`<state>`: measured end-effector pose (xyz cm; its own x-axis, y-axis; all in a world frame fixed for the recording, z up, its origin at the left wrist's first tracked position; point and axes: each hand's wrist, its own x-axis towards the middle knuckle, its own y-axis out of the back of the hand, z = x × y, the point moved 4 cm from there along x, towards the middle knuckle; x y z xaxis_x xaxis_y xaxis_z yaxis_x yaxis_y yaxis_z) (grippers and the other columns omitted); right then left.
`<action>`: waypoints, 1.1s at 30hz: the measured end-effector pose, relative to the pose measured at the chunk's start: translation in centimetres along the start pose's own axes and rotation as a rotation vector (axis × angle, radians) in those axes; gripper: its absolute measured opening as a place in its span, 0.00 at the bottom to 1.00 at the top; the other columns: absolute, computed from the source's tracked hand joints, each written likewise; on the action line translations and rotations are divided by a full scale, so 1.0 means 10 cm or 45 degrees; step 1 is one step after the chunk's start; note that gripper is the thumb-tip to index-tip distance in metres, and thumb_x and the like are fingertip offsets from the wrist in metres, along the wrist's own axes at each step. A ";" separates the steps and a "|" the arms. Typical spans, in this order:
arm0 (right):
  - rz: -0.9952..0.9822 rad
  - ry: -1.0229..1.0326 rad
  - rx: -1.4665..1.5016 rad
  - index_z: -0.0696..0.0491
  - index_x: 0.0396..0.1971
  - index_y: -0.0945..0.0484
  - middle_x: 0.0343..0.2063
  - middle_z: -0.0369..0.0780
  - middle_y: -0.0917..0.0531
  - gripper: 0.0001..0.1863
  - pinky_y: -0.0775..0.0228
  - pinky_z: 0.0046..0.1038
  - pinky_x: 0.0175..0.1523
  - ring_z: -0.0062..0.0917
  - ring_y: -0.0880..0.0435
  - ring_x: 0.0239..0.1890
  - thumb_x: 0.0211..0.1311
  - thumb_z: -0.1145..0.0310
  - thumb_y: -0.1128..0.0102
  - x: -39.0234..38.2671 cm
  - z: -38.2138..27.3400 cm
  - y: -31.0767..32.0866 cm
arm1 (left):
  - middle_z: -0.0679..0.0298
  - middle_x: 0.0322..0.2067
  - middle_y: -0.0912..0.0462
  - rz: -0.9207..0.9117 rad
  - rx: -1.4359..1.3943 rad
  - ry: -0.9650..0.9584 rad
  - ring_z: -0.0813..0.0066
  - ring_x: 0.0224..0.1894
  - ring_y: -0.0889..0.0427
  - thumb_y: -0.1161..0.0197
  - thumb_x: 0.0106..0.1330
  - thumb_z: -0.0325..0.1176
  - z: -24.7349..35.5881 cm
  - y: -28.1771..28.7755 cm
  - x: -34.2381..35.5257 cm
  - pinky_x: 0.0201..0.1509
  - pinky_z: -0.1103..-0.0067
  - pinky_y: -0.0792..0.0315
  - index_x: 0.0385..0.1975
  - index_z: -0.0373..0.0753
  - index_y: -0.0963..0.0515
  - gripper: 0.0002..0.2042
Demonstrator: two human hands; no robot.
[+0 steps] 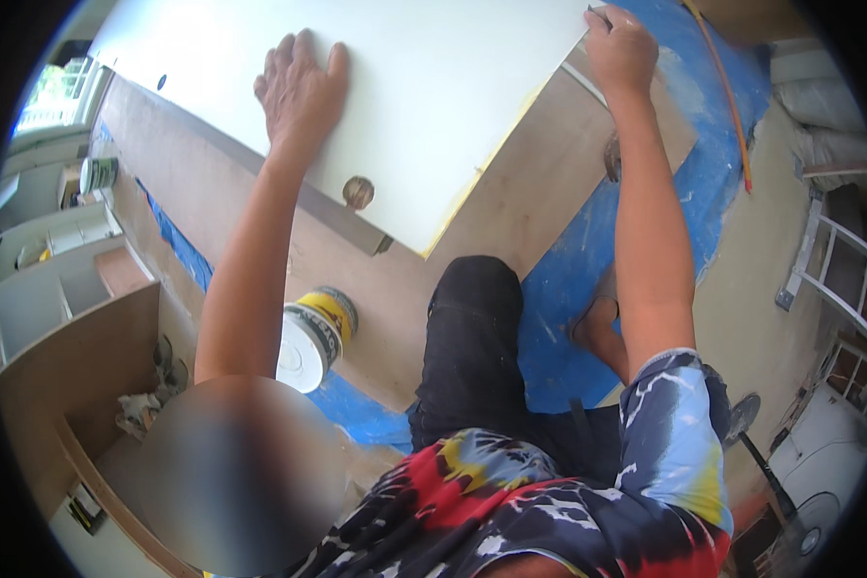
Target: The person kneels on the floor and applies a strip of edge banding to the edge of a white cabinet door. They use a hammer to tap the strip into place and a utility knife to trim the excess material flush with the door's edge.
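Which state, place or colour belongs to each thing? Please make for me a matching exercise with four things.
1. left hand
2. right hand
3. floor sheet
4. trousers

A. black
B. curled, at the panel's right edge
C. blue
D. spread on the white panel

Pairs: 1-D, 2-B, 3-C, 4-A

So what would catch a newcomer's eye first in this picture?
Probably the big white panel across the top, with the left grip spread flat on it and the right grip closed at its right edge. Next, perhaps, the bright blue sheeting on the floor right of centre, and the multicoloured shirt at the bottom.
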<state>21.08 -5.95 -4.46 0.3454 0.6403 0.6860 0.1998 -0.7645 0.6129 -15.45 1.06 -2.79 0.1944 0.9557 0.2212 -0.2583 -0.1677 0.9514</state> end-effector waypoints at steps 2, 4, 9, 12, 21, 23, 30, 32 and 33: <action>-0.118 0.002 0.090 0.53 0.33 0.14 0.32 0.48 0.14 0.11 0.25 0.42 0.42 0.48 0.17 0.36 0.63 0.60 0.37 -0.22 -0.26 0.17 | 0.51 0.72 0.39 0.019 -0.011 -0.011 0.53 0.77 0.48 0.55 0.72 0.53 0.00 -0.02 0.02 0.79 0.60 0.56 0.71 0.36 0.37 0.33; -0.226 -0.147 0.104 0.54 0.34 0.15 0.35 0.47 0.14 0.09 0.24 0.42 0.43 0.47 0.16 0.36 0.63 0.63 0.36 -0.57 -0.58 0.31 | 0.52 0.72 0.39 0.011 -0.012 0.013 0.53 0.77 0.48 0.54 0.72 0.53 -0.02 -0.05 0.02 0.79 0.59 0.56 0.71 0.37 0.37 0.33; -0.362 -0.106 0.206 0.53 0.28 0.17 0.26 0.43 0.20 0.02 0.25 0.38 0.34 0.40 0.18 0.30 0.57 0.77 0.34 -1.60 -1.65 0.78 | 0.53 0.73 0.40 -0.002 0.019 0.012 0.54 0.77 0.48 0.55 0.72 0.54 0.00 -0.03 0.03 0.79 0.58 0.56 0.72 0.38 0.38 0.34; -0.510 -0.155 0.444 0.55 0.25 0.21 0.22 0.42 0.26 0.04 0.29 0.41 0.29 0.39 0.22 0.24 0.56 0.77 0.34 -2.05 -2.25 1.11 | 0.53 0.73 0.40 -0.014 0.029 0.025 0.55 0.77 0.48 0.55 0.72 0.54 0.01 -0.01 0.01 0.79 0.59 0.56 0.72 0.38 0.39 0.34; -0.205 -0.443 0.495 0.55 0.31 0.14 0.26 0.42 0.14 0.06 0.24 0.32 0.39 0.35 0.14 0.29 0.65 0.69 0.35 -1.28 -1.12 1.03 | 0.53 0.74 0.42 -0.074 0.030 0.097 0.56 0.79 0.51 0.55 0.72 0.55 0.03 0.01 0.01 0.81 0.62 0.58 0.73 0.39 0.40 0.35; -0.058 -0.511 0.296 0.57 0.27 0.15 0.21 0.43 0.15 0.11 0.29 0.31 0.33 0.30 0.18 0.22 0.64 0.64 0.32 -0.81 -0.46 0.72 | 0.53 0.74 0.42 -0.087 0.031 0.116 0.56 0.79 0.51 0.55 0.72 0.55 0.02 0.01 0.02 0.81 0.62 0.58 0.73 0.39 0.40 0.35; 0.158 -0.327 0.275 0.55 0.28 0.13 0.23 0.44 0.14 0.13 0.25 0.33 0.37 0.35 0.14 0.27 0.63 0.59 0.33 0.08 0.30 0.03 | 0.54 0.74 0.43 -0.075 0.046 0.085 0.56 0.78 0.51 0.56 0.73 0.55 0.03 0.03 0.02 0.81 0.62 0.58 0.73 0.39 0.39 0.34; 0.174 -0.351 0.234 0.55 0.30 0.15 0.26 0.51 0.16 0.10 0.25 0.42 0.37 0.50 0.16 0.31 0.60 0.63 0.35 0.12 0.36 -0.08 | 0.53 0.74 0.43 -0.077 0.061 0.076 0.57 0.78 0.51 0.56 0.73 0.56 0.03 0.03 0.01 0.81 0.62 0.58 0.73 0.39 0.40 0.35; 0.145 -0.351 0.166 0.55 0.30 0.15 0.26 0.51 0.15 0.11 0.25 0.42 0.36 0.49 0.16 0.31 0.60 0.62 0.34 0.14 0.38 -0.14 | 0.53 0.74 0.42 -0.081 0.045 0.089 0.57 0.78 0.51 0.56 0.73 0.56 0.03 0.03 0.01 0.81 0.62 0.58 0.73 0.39 0.40 0.35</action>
<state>24.80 -4.28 -5.88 0.6042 0.5194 0.6043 0.2551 -0.8445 0.4708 -15.26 1.05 -2.40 0.1423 0.9790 0.1457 -0.2140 -0.1133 0.9702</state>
